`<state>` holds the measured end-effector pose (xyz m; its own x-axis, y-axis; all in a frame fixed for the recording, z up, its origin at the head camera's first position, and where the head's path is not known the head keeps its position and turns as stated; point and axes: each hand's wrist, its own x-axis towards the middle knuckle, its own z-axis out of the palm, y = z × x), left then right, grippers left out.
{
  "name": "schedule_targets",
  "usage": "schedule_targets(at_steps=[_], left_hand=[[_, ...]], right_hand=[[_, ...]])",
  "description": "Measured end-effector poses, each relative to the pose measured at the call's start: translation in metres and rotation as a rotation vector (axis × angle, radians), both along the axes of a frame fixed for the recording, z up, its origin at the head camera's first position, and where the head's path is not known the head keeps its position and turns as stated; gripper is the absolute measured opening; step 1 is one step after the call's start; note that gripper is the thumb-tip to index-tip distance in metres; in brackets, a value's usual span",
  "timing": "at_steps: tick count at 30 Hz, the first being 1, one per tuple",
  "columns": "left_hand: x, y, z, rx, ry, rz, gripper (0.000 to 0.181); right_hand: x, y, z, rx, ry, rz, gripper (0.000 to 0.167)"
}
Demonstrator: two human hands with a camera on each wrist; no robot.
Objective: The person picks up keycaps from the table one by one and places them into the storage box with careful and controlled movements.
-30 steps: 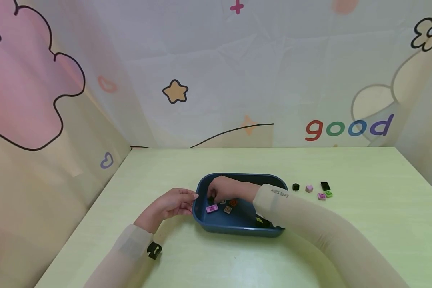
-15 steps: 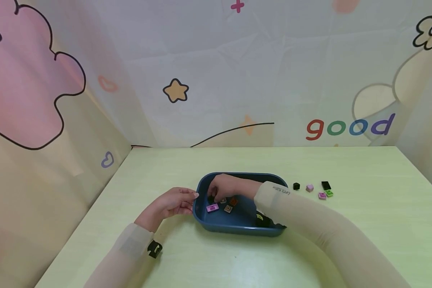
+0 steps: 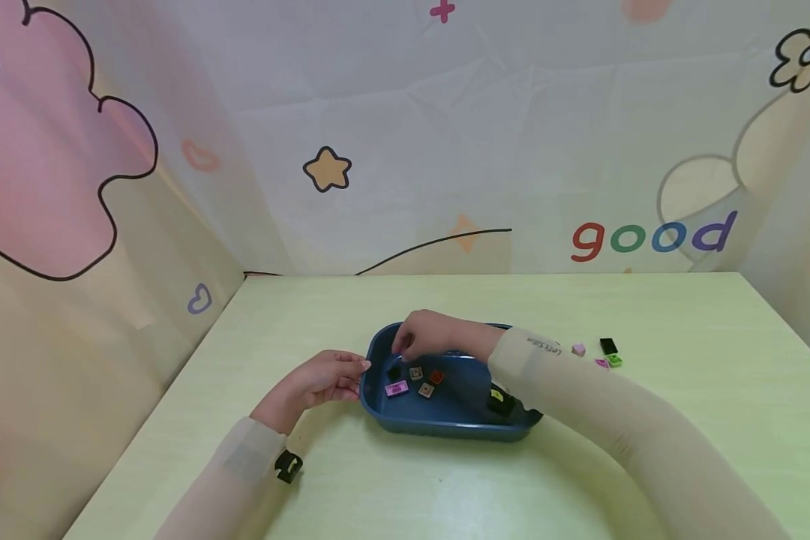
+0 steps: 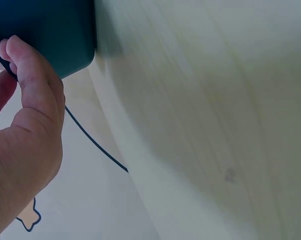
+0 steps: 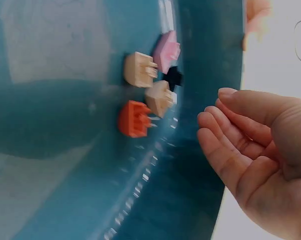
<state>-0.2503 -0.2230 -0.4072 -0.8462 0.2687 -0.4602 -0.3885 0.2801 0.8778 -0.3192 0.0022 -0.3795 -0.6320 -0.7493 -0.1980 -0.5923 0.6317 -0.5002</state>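
Observation:
A dark blue tray (image 3: 439, 430) stands on the table. My left hand (image 3: 327, 377) pinches its left rim; in the left wrist view the hand's thumb and fingers (image 4: 30, 75) lie on either side of the edge. Above the far left part of the tray is my right hand (image 3: 429, 334). It holds nothing, and the right wrist view shows its fingers (image 5: 223, 160) loosely bent with the thumb apart. Below it on the tray's floor lie a pink brick (image 3: 397, 388), two beige bricks (image 3: 426, 390), an orange-red brick (image 5: 134, 119) and a black brick (image 3: 394, 372).
Right of the tray, on the table, lie a black brick (image 3: 608, 346), a light pink brick (image 3: 578, 349), a darker pink brick (image 3: 602, 363) and a green brick (image 3: 614, 361). A printed cloth backdrop (image 3: 405, 150) rises behind the table.
My right hand has risen from beside the black brick in the tray toward the far rim, leaving that brick on the floor. The right sleeve now hides the table's nearest black brick. My left hand stays put.

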Motion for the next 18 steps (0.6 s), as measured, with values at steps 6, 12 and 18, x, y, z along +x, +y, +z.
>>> schedule_targets(at_steps=[6, 12, 18], left_hand=[[0.0, 0.001, 0.001, 0.011, 0.01, -0.013, 0.027], [0.001, 0.001, 0.001, 0.004, 0.022, -0.009, 0.028], [0.001, 0.002, 0.001, -0.022, 0.024, 0.007, 0.031]], right_hand=[[0.002, 0.018, 0.025, -0.007, 0.052, 0.021, 0.024], [0.007, 0.044, 0.054, -0.024, 0.101, 0.003, 0.025], [0.015, 0.074, 0.074, -0.037, 0.138, -0.059, 0.024]])
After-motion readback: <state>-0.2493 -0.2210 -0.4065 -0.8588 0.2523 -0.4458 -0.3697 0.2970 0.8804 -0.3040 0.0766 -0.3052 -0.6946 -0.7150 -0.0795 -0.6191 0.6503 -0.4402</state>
